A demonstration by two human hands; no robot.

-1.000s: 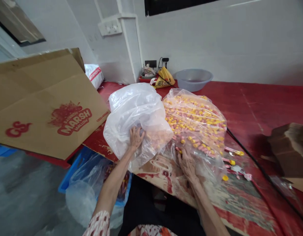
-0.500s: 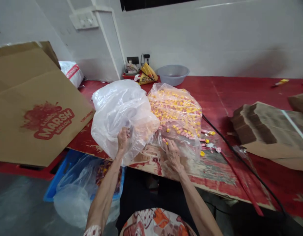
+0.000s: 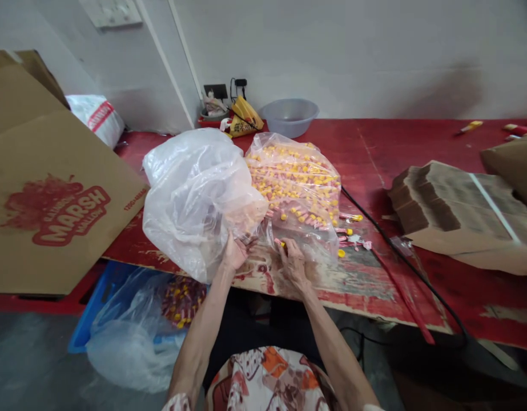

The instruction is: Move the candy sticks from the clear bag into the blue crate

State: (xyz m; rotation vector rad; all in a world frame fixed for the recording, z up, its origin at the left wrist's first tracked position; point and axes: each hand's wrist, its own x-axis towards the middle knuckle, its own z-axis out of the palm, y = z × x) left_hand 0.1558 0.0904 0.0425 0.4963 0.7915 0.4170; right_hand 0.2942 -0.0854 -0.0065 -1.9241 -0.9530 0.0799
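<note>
Beside the lower edge of a cloudy plastic bag [image 3: 190, 182], my left hand [image 3: 235, 252] is turned palm up. Its fingers are extended and hold nothing I can see. To its right, my right hand [image 3: 294, 262] has its fingers bent around a small pink tube with a yellow cap [image 3: 280, 243], at the mouth of a clear bag [image 3: 308, 242]. That clear bag lies on the table and contains a heap of the same small pink tubes with yellow caps [image 3: 295, 177]. Several loose tubes and a yellow cap [image 3: 341, 253] lie right of it.
A large cardboard box [image 3: 66, 171] leans at the left. Below it, a blue crate [image 3: 85, 319] holds plastic film and more tubes. Folded cardboard [image 3: 455, 205] and a black cable [image 3: 400, 257] are on the red table [image 3: 366, 148] at right. A basin [image 3: 291, 117] stands behind.
My left hand has moved right, from the front of the cloudy bag to its lower right edge, and has opened. My right hand stays by the clear bag's mouth. The view has shifted slightly.
</note>
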